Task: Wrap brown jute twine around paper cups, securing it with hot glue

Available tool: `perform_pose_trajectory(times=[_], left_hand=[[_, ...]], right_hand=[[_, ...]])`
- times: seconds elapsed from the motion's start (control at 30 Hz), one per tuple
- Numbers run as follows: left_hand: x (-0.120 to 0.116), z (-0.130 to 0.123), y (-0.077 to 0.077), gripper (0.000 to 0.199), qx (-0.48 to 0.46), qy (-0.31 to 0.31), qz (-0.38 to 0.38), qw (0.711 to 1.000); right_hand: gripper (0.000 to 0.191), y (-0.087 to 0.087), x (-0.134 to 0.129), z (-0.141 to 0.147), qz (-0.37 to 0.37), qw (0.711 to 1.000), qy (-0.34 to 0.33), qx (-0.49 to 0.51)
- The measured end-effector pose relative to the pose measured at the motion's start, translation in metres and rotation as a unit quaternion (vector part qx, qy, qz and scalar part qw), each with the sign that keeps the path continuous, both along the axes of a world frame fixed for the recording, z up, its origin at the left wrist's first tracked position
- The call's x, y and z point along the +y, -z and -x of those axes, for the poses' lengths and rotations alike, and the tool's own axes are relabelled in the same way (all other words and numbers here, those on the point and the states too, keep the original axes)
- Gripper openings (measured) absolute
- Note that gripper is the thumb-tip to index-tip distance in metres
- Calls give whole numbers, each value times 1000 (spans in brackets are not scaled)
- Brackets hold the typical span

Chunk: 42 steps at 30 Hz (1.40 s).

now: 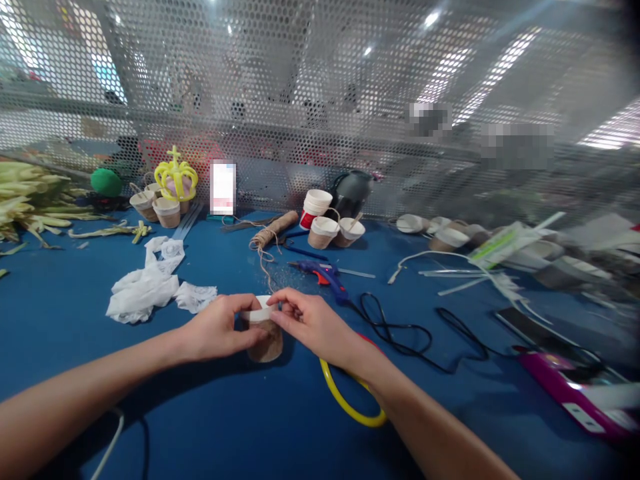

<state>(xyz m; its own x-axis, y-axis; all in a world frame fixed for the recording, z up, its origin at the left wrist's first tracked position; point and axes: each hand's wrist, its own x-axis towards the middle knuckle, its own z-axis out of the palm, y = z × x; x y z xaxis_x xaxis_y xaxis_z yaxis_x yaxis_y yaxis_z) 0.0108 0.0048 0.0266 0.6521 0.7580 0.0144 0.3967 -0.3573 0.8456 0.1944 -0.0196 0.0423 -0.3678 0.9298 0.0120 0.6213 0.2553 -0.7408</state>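
Note:
A small paper cup with a white rim and a brown wrapped side stands on the blue table in front of me. My left hand is closed around its left side, fingers over the rim and thumb against the brown wall. At the cup's right rim, my right hand pinches with thumb and forefinger. Thin brown twine runs from a twine roll down to those fingertips, which partly hide its end. White lace fabric lies crumpled to the left.
A blue glue gun with a black cord lies right of the cup. Near my right forearm is a yellow ring. More cups, a yellow crown and a phone stand behind. A magenta power strip lies far right.

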Motion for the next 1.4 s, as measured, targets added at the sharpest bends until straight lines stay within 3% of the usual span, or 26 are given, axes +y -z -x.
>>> perform_pose_trajectory(times=[0.33,0.47,0.63,0.93,1.03,1.2,1.3,1.4], left_hand=[[-5,-2,-12,9,14,1,-12,1000],[-4,0,-15,7,-6,0,55,998],[-1,2,-12,6,-43,-13,93,995],[-4,1,-3,11,-128,59,242,960],[-9,3,-4,9,-119,122,204,964],[-16,4,-12,2,-124,230,114,959],[-14,4,-13,5,-146,231,112,956],[-8,7,-8,8,-167,176,125,962]], right_hand=[[11,-4,-7,6,-63,997,-27,-40],[18,-4,-6,4,-116,992,-28,-31],[20,-5,2,-3,-192,980,27,40],[19,-19,23,8,-191,975,-50,101],[19,-16,46,18,-163,979,-60,102],[23,1,93,40,-115,992,-51,14],[19,8,107,52,-101,992,-49,-56],[18,3,107,48,-122,985,-13,-123]])
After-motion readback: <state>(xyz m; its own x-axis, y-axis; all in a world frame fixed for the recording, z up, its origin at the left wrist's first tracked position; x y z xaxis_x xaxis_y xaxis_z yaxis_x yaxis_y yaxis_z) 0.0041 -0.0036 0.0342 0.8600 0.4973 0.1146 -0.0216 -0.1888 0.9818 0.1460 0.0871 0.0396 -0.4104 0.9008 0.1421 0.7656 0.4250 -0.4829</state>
